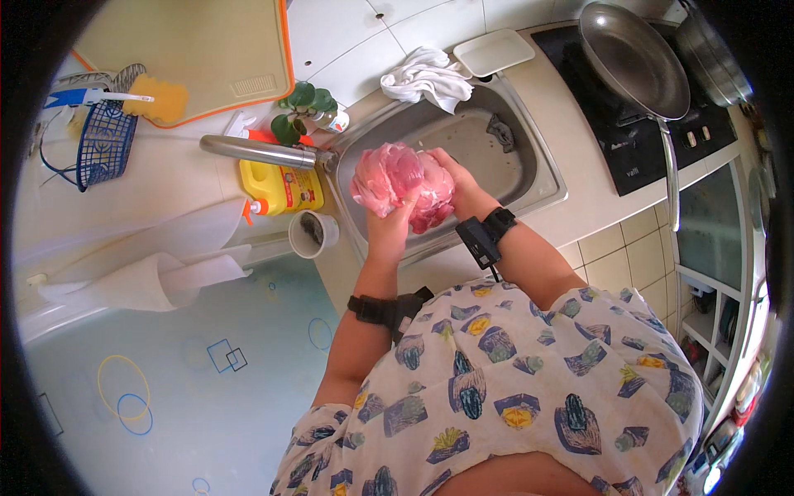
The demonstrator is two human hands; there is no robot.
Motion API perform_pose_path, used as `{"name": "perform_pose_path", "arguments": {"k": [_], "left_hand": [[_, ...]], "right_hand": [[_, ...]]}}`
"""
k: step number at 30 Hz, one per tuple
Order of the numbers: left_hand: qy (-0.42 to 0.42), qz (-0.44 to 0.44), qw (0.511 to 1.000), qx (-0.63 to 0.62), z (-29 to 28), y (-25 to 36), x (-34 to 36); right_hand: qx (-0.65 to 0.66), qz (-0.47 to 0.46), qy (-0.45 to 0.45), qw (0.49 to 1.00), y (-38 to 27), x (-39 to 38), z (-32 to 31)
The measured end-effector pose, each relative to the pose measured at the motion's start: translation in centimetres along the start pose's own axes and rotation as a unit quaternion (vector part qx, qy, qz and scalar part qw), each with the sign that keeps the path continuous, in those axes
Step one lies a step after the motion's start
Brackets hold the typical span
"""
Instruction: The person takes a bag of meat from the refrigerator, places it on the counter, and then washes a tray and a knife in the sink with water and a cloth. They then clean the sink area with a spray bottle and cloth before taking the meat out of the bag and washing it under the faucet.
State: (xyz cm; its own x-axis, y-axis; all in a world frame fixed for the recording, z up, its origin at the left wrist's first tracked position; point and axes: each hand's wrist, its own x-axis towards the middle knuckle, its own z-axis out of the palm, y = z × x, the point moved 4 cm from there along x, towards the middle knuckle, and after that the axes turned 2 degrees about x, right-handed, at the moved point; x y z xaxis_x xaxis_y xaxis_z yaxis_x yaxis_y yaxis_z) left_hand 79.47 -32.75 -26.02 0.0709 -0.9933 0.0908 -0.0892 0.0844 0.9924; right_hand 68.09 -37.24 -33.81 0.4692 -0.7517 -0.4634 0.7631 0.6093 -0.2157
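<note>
A large pink-red piece of raw meat (398,175) is held up over the left part of the steel sink (539,168). My left hand (392,221) grips it from below, with the thumb lying across its near side. Around its right end my right hand (459,179) is closed, and most of its fingers are hidden behind the meat. The metal faucet (258,151) lies to the left of the meat; no running water can be made out. A dark crumpled item (499,132) rests in the sink's far right part.
A white cloth (426,78) and a white tray (495,54) lie behind the sink. To its left stand a yellow bottle (285,188), a white cup (313,234) and a small plant (310,106). A frying pan (633,62) sits on the black stove (624,157), handle jutting forward.
</note>
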Motion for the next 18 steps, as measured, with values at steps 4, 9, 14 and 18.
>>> {"name": "perform_pose_path", "arguments": {"k": [4,9,14,18], "left_hand": [[-0.005,-0.026,1.0,0.005,0.2,0.6,-0.3],[0.004,-0.018,0.999,-0.041,0.3,0.1,-0.4],[0.014,-0.001,1.0,-0.007,-0.1,-0.4,0.3],[-0.002,-0.065,0.998,-0.014,-0.3,-0.5,0.5]], "right_hand": [[0.03,0.014,-0.015,0.999,0.5,1.0,-0.7],[-0.003,0.009,0.034,0.999,0.2,-0.4,0.0],[-0.012,-0.001,0.035,0.999,-0.1,-0.2,0.0],[-0.031,-0.006,0.056,0.998,-0.4,-0.3,0.6]]}}
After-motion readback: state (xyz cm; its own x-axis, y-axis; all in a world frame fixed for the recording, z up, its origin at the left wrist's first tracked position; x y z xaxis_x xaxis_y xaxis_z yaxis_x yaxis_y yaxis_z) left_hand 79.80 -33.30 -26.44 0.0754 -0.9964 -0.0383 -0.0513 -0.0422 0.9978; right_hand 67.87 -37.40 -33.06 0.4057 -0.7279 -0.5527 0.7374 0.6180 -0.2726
